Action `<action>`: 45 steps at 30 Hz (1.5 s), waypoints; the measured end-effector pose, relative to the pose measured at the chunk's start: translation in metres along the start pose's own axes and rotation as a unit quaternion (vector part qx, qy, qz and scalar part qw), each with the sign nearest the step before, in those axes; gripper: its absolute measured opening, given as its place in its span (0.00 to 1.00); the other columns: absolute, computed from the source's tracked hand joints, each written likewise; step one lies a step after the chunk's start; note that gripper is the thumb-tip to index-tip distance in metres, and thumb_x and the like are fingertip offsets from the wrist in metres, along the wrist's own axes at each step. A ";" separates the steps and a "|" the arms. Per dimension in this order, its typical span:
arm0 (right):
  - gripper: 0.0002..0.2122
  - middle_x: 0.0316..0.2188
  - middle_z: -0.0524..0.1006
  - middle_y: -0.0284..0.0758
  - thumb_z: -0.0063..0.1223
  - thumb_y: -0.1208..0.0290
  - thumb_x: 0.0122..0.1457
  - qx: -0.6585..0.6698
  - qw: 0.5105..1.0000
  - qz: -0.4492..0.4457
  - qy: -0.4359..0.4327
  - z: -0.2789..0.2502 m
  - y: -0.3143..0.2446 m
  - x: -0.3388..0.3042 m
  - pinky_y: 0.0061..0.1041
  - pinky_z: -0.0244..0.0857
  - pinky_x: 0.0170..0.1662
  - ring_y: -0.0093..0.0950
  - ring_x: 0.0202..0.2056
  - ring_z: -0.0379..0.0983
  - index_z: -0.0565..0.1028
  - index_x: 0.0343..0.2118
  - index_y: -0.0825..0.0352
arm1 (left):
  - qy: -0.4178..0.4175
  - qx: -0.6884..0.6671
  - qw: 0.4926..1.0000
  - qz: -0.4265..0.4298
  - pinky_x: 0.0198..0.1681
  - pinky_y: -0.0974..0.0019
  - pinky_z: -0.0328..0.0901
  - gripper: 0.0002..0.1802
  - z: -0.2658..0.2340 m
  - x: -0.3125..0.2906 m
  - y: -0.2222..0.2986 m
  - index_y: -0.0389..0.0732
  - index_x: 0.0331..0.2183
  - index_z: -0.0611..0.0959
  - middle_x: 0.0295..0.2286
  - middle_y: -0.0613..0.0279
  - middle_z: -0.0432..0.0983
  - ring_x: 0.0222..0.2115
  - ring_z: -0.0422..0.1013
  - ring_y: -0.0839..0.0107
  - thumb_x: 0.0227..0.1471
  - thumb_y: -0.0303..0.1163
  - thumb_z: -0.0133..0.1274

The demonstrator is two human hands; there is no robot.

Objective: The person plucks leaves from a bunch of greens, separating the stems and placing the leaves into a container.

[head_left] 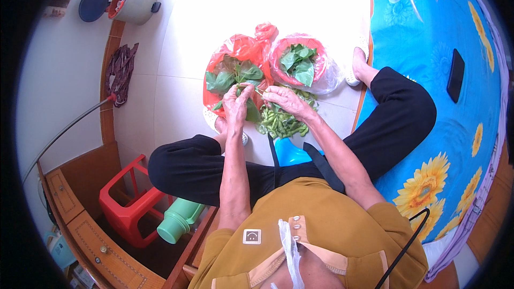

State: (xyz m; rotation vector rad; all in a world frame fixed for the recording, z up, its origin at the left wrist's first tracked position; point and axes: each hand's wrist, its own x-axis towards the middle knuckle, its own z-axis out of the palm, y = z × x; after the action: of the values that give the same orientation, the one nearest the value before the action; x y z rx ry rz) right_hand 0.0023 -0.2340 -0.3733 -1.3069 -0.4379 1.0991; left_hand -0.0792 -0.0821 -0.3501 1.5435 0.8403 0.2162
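Observation:
My left hand point(235, 108) is closed in a pinch on a green leafy stem point(250, 86) above a red plastic bag. My right hand point(286, 101) sits just to its right, fingers pinched at the stem's other end; what exactly lies between those fingertips is too small to be sure of. Broad green leaves point(219, 82) fill the opening of the red plastic bag point(211, 65). Below my right hand lies a pile of green bean pods point(282, 123). To the far right, a pink-red basin point(319, 67) with clear plastic around it holds more leaves point(299, 63).
Beside my right leg, a bed with a blue sunflower sheet point(396, 155) carries a dark phone point(455, 76). A red stool point(128, 198) and green thermos point(179, 219) stand at the lower left. A lidded bin point(134, 5) and mop point(120, 72) are along the left wall.

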 end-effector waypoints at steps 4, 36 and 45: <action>0.13 0.25 0.70 0.26 0.44 0.60 0.57 -0.050 0.998 0.020 0.019 0.004 -0.009 -0.008 0.19 0.59 0.35 0.17 0.29 0.64 0.73 0.30 0.65 | 0.028 0.002 1.000 -0.004 0.26 0.75 0.59 0.08 -0.001 0.002 -0.002 0.39 0.29 0.81 0.20 0.70 0.72 0.22 0.64 0.82 0.46 0.32 0.56; 0.10 0.29 0.74 0.27 0.50 0.67 0.55 -0.032 0.999 0.000 -0.009 -0.021 0.000 0.005 0.17 0.63 0.36 0.16 0.32 0.68 0.75 0.36 0.67 | -0.266 -0.164 0.937 -0.158 0.47 0.68 0.60 0.23 0.017 -0.011 -0.005 0.39 0.50 0.69 0.45 0.62 0.68 0.45 0.64 0.74 0.51 0.33 0.46; 0.08 0.24 0.74 0.26 0.50 0.70 0.50 -0.191 0.981 0.044 -0.006 -0.035 0.013 0.002 0.17 0.62 0.31 0.14 0.27 0.67 0.75 0.30 0.68 | -0.242 -0.048 0.956 -0.157 0.32 0.76 0.60 0.16 0.006 -0.005 -0.014 0.37 0.36 0.78 0.27 0.70 0.73 0.27 0.66 0.81 0.45 0.35 0.57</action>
State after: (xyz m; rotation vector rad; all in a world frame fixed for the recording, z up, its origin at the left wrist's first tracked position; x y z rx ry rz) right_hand 0.0259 -0.2527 -0.3951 -1.6691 -0.6262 1.1320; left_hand -0.0847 -0.0912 -0.3621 1.2718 0.6555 -0.3393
